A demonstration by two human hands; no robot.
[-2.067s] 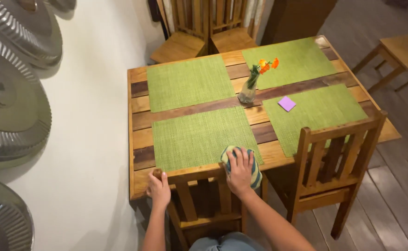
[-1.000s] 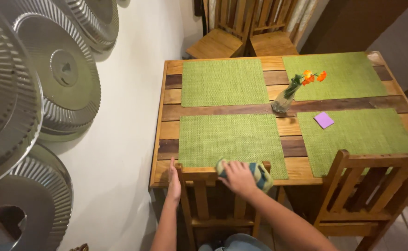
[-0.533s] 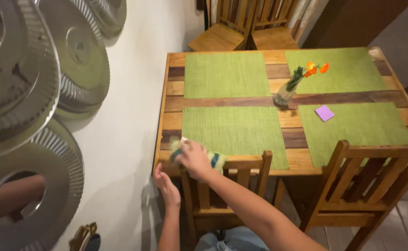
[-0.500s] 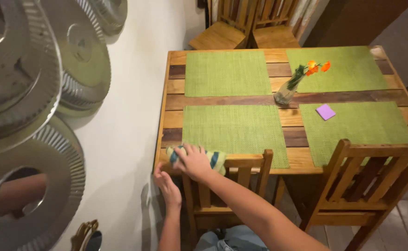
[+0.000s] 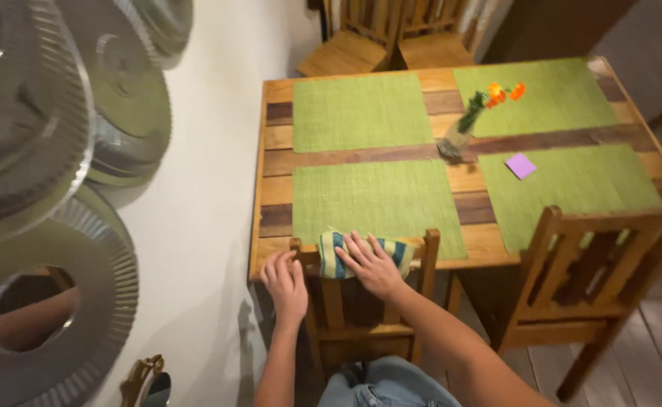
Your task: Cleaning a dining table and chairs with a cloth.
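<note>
1. The dining table (image 5: pixel 271 136) is sitting where it was; the cloth has been travelling leftward along its near edge.
2. The right hand (image 5: pixel 370 264) is pressing flat, fingers spread, on it.
3. The left hand (image 5: pixel 286 283) is resting open at the near-left corner.
4. The striped cloth (image 5: pixel 329 255) is looking soft, light and limp; bunching it under the palm seems best.

I see a bench (image 5: pixel 271 139) of planked wood, mixed pale and dark boards, with a dull satin finish. On it lie four green placemats (image 5: pixel 369 200) of coarse woven fibre, matt. At the bench's near edge is a soft striped cloth (image 5: pixel 331 252). The chairs (image 5: pixel 572 249) are plain wood. Beside the bench, ribbed metal discs (image 5: pixel 112 98) shine on the wall.
</note>
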